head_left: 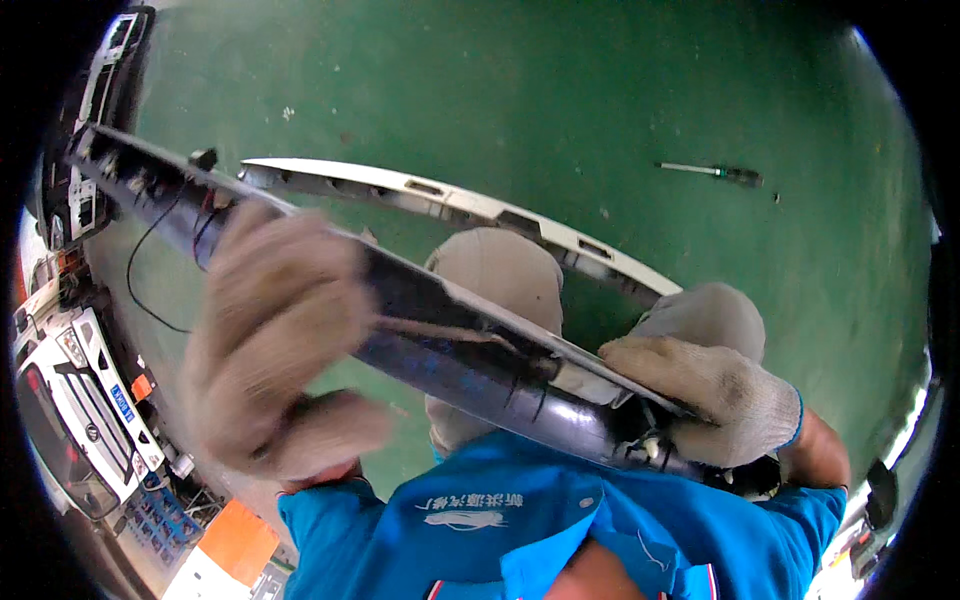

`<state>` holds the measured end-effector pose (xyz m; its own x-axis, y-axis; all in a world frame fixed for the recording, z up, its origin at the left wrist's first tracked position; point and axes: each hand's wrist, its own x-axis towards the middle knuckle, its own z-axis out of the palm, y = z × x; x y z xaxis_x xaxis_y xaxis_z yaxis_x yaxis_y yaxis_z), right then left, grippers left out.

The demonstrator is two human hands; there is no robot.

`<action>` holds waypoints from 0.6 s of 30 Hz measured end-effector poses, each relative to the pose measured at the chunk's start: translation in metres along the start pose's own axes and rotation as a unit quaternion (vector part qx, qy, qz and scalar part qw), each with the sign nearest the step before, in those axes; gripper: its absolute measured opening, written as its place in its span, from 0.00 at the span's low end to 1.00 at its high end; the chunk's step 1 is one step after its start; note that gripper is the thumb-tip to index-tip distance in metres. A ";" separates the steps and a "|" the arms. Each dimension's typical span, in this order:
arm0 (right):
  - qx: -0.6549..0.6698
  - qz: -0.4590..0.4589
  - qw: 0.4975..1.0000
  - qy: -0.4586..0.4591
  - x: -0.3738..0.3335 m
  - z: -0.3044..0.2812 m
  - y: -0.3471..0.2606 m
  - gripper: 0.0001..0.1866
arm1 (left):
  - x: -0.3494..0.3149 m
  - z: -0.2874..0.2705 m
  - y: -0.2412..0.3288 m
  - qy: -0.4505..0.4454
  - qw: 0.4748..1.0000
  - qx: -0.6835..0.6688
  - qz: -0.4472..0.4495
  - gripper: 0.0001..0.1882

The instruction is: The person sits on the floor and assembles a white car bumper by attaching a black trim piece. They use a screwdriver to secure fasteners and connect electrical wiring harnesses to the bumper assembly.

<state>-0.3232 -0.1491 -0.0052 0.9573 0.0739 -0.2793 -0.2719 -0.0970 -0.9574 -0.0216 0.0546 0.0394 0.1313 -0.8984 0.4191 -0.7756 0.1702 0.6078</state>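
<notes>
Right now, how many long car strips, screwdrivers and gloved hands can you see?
Long trim strips: 2, a dark strip held in the hands and a white strip on the green floor
Screwdrivers: 1
Gloved hands: 2, left hand and right hand
Total: 5

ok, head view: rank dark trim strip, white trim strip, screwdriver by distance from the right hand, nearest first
1. Dark trim strip: gripped at its near end by the right hand.
2. White trim strip: on the green floor just beyond, running up-left.
3. Screwdriver: farthest, alone on the floor at upper right.
</notes>
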 end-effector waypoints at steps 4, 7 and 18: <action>-0.066 -0.022 0.998 0.011 0.006 -0.013 -0.012 0.35 | -0.029 -0.007 -0.013 0.380 0.923 0.004 -0.068 0.21; -0.075 -0.066 0.994 0.037 0.008 -0.021 -0.007 0.34 | -0.058 0.002 -0.041 0.482 0.837 -0.037 -0.256 0.18; -0.012 -0.058 0.997 0.050 0.006 -0.028 -0.011 0.36 | 0.014 0.021 0.015 0.057 0.975 0.215 -0.007 0.19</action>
<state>-0.3115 -0.1749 0.0054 0.9874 -0.0125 -0.1580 -0.1584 -0.1178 -0.9803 -0.0442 0.0360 0.0403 0.1914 -0.8447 0.4998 -0.9573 -0.0483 0.2850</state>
